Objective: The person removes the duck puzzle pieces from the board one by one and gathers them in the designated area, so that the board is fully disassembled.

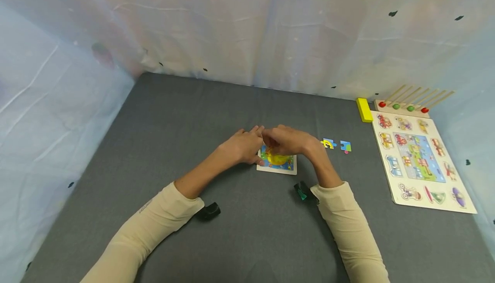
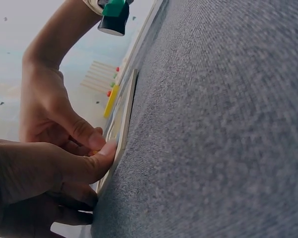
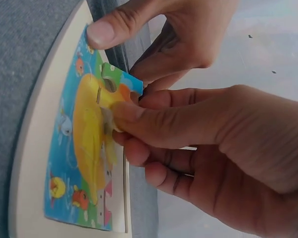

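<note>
Right hand [image 1: 286, 140] pinches a puzzle piece [image 3: 108, 119] over the duck puzzle tray [image 1: 276, 171].

The left hand [image 1: 244, 144], thumb and fingers spread apart, presses its thumb on the tray's left side. The tray sits mid-table, near edge running left to right, the yellow duck [image 1: 279, 159] stretched the same way; with hands across the far edge, I can't tell its longer side.

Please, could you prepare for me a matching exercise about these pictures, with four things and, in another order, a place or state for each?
1. left hand
2. right hand
3. yellow block
4. large board

A. on the near side of the peg stand
B. pinches a puzzle piece
C. at the peg stand's left end, in the head view
D. thumb at the edge of the small puzzle

Pairs: 1-D; 2-B; 3-C; 4-A
</note>
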Available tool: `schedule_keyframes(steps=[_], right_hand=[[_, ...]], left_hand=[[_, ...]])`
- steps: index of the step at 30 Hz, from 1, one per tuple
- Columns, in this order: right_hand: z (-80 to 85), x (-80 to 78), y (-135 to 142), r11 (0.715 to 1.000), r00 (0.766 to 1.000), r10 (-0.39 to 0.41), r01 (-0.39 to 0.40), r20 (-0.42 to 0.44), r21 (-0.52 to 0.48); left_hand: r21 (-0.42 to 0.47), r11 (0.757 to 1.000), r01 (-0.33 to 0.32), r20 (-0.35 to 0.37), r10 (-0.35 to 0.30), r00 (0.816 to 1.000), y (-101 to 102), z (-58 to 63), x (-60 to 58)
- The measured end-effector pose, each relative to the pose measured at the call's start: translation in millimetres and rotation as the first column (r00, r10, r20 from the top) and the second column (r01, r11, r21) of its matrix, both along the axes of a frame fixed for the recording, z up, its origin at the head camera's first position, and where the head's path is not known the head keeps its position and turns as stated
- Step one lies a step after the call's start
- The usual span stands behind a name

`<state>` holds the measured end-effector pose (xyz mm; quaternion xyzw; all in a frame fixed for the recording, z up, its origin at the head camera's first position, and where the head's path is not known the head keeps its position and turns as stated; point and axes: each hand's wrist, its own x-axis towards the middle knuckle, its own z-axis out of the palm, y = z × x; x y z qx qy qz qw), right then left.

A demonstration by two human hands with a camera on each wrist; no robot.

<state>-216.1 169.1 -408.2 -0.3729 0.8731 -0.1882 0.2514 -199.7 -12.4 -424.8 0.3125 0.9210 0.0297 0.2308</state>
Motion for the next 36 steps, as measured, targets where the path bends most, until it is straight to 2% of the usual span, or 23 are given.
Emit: schedule_keyframes(steps=[6, 10, 14, 17, 19, 24, 27, 30, 33, 36], right_hand=[[3.8, -1.4, 7.6, 0.997, 0.999, -0.038, 0.038, -0.001, -0.069], [18.3, 0.8, 25.4, 0.992, 0.995, -0.096, 0.093, -0.026, -0.09], [34.2, 4.2, 53.1, 0.983, 0.985, -0.173, 0.171, -0.029, -0.062], [41.7, 7.1, 73.7, 0.974, 0.974, -0.227, 0.227, -0.004, -0.01], [43.1, 8.1, 84.3, 0.966, 0.966, -0.256, 0.254, 0.044, 0.045], [33.6, 3.4, 96.3, 0.944, 0.932, -0.299, 0.257, 0.206, 0.206], [26.2, -1.4, 97.0, 0.929, 0.913, -0.326, 0.26, 0.247, 0.264], [22.0, -3.6, 95.9, 0.91, 0.9, -0.361, 0.282, 0.245, 0.303], [21.7, -3.6, 94.9, 0.887, 0.898, -0.387, 0.3, 0.208, 0.352], [23.3, -2.5, 92.6, 0.852, 0.904, -0.404, 0.315, 0.141, 0.419]], left_hand=[[-0.025, 1.0, 0.017, -0.025, -0.018, 1.0, -0.7, -1.2, 0.0], [-0.054, 0.998, 0.024, -0.03, -0.025, 0.999, -1.4, -1.5, -0.6], [-0.04, 0.999, 0.02, -0.018, -0.02, 1.0, -2.0, -1.7, -0.4], [-0.027, 1.0, 0.014, -0.015, -0.014, 1.0, -2.4, -0.9, -0.2], [-0.025, 1.0, 0.009, -0.01, -0.009, 1.0, -2.3, -0.2, 0.0], [-0.026, 1.0, 0.008, 0.001, -0.008, 1.0, -2.8, 0.4, -1.5], [-0.024, 1.0, 0.007, 0.001, -0.007, 1.0, -3.4, -0.4, -2.7], [-0.025, 1.0, 0.008, 0.005, -0.008, 1.0, -3.9, -1.0, -2.7], [-0.026, 1.0, 0.015, 0.008, -0.015, 1.0, -4.0, -1.0, -1.8], [-0.025, 1.0, 0.013, 0.008, -0.013, 1.0, -4.4, -0.3, -1.4]])
